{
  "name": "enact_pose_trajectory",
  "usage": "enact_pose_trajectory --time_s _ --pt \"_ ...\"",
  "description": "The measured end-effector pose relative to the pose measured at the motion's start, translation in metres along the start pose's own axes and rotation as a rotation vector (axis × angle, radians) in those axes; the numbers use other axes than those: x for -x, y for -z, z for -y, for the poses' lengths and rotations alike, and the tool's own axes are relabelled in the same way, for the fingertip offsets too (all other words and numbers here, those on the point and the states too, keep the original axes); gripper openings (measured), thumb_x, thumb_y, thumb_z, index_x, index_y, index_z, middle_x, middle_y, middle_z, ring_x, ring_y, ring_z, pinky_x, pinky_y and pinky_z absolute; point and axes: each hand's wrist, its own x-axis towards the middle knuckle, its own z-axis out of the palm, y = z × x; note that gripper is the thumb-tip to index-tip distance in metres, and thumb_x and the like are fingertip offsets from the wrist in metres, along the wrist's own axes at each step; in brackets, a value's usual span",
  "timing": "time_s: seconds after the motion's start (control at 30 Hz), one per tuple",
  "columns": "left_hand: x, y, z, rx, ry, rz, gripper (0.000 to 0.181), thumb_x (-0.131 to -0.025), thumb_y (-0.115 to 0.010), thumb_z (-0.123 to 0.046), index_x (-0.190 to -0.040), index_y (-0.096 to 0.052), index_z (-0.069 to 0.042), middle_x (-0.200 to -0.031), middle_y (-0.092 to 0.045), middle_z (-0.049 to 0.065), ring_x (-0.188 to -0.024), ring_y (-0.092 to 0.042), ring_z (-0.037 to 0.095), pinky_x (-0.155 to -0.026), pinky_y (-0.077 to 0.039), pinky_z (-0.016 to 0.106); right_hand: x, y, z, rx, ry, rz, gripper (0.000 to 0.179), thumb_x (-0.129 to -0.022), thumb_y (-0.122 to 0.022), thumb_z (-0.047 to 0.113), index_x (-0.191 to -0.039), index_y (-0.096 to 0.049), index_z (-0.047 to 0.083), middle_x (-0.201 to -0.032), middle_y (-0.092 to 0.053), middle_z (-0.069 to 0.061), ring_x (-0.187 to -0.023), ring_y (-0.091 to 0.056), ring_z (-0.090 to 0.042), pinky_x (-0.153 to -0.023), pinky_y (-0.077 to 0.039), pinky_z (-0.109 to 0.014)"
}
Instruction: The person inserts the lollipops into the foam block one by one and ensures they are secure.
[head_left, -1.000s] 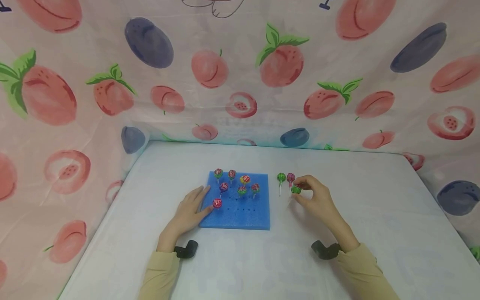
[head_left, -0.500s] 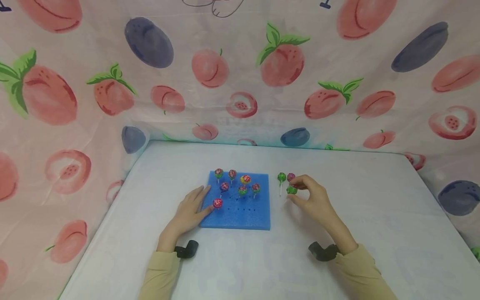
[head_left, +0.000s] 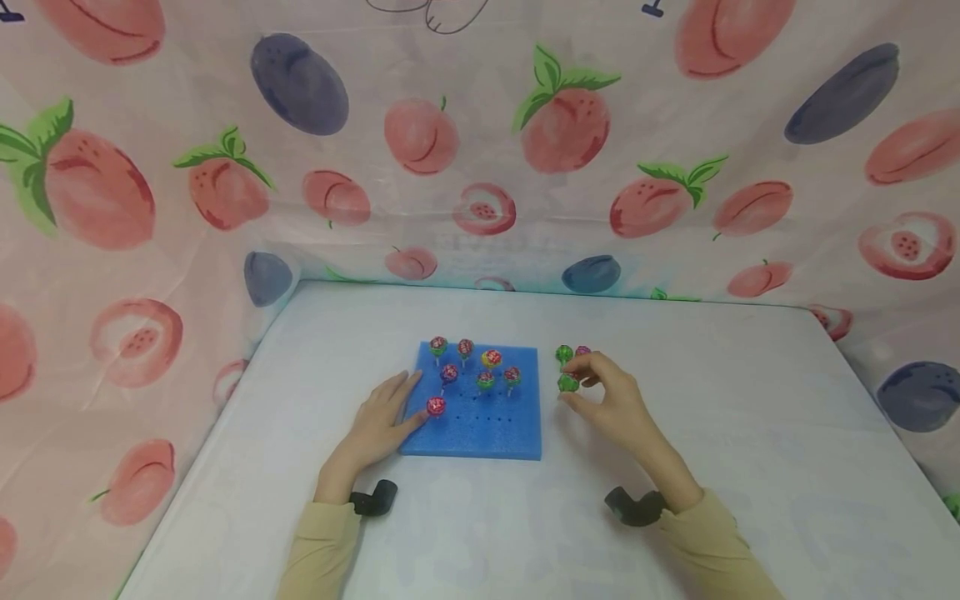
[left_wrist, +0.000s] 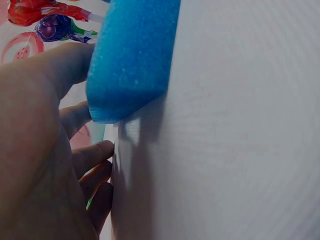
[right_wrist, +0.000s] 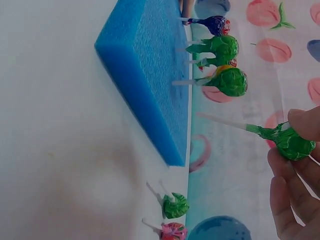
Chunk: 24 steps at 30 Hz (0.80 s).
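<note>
My right hand (head_left: 617, 407) pinches a green lollipop (right_wrist: 295, 144) by its wrapped head between thumb and fingers. In the right wrist view its white stick points toward a blue foam board (head_left: 487, 437), with a gap between them. My left hand (head_left: 378, 423) rests at the board's left edge, fingers extended along the side and thumb beside a red lollipop (head_left: 436, 406). Several lollipops stand upright in the foam, among them a yellow-and-red one (head_left: 491, 358) and a purple one (head_left: 448, 373). Small holes dot the front half of the board.
Right of the board, a green lollipop (right_wrist: 175, 206) and a pink-purple one (right_wrist: 173, 231) lie on the white table (head_left: 480, 533), partly hidden by my right hand in the head view. A fruit-print cloth (head_left: 480, 125) hangs behind the table.
My right hand has moved left toward the board with the green lollipop, passing in front of the two loose ones. My left hand and the board have stayed put.
</note>
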Motion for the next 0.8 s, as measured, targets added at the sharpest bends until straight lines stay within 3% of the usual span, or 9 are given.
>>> enact_pose_trajectory --time_s 0.27,0.53,0.8 --pt "0.0 -0.001 0.001 0.002 0.003 0.002 0.069 -0.096 -0.053 -0.044 -0.153 -0.025 -0.017 -0.158 -0.025 0.018 -0.147 -0.019 0.04 -0.114 -0.019 0.066 -0.001 -0.009 0.008 -0.04 -0.032 0.039 0.035 -0.076 -0.077 -0.001 -0.106 -0.06 0.007 -0.1 -0.067 -0.005 -0.093 -0.061 -0.017 -0.081 -0.053 -0.029" --pt "-0.001 -0.003 0.003 0.005 0.003 0.0 0.069 -0.096 -0.052 -0.045 -0.153 -0.025 -0.018 -0.159 -0.025 0.017 -0.147 -0.019 0.04 -0.114 -0.018 0.066 -0.002 -0.018 0.014 -0.064 0.006 0.048 0.036 -0.076 -0.074 -0.005 -0.107 -0.06 0.005 -0.103 -0.066 -0.007 -0.095 -0.062 -0.02 -0.082 -0.054 -0.034" --pt "0.0 -0.003 0.003 -0.001 -0.002 0.0 0.069 -0.096 -0.052 -0.045 -0.154 -0.025 -0.018 -0.159 -0.024 0.017 -0.147 -0.019 0.04 -0.114 -0.019 0.066 -0.005 -0.025 0.022 -0.065 -0.008 0.078 0.034 -0.079 -0.075 0.001 -0.109 -0.06 0.005 -0.103 -0.065 -0.005 -0.097 -0.061 -0.018 -0.083 -0.054 -0.034"
